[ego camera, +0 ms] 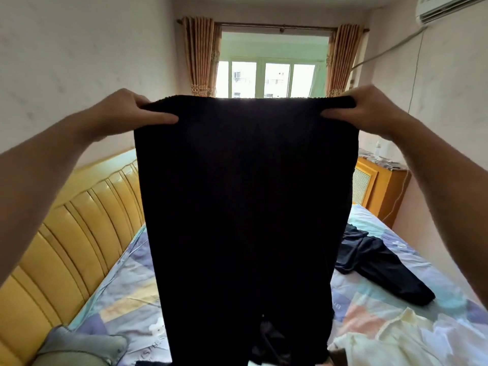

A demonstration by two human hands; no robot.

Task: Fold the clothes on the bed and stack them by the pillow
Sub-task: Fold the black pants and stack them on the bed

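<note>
A black knitted garment [245, 207] hangs full length in front of me, held up by its top edge above the bed [124, 294]. My left hand [132, 109] pinches its top left corner and my right hand [369, 109] pinches the top right corner. The cloth hides the middle of the bed. Another dark garment [380, 268] lies crumpled on the sheet to the right. A cream garment [390, 339] lies at the bottom right. A grey pillow [79, 347] sits at the bottom left by the headboard.
A yellow padded headboard [68, 233] runs along the left. A wooden cabinet [380, 188] stands at the right wall beyond the bed. Curtains frame a window [272, 77] at the far end. An air conditioner [449, 6] is mounted high on the right.
</note>
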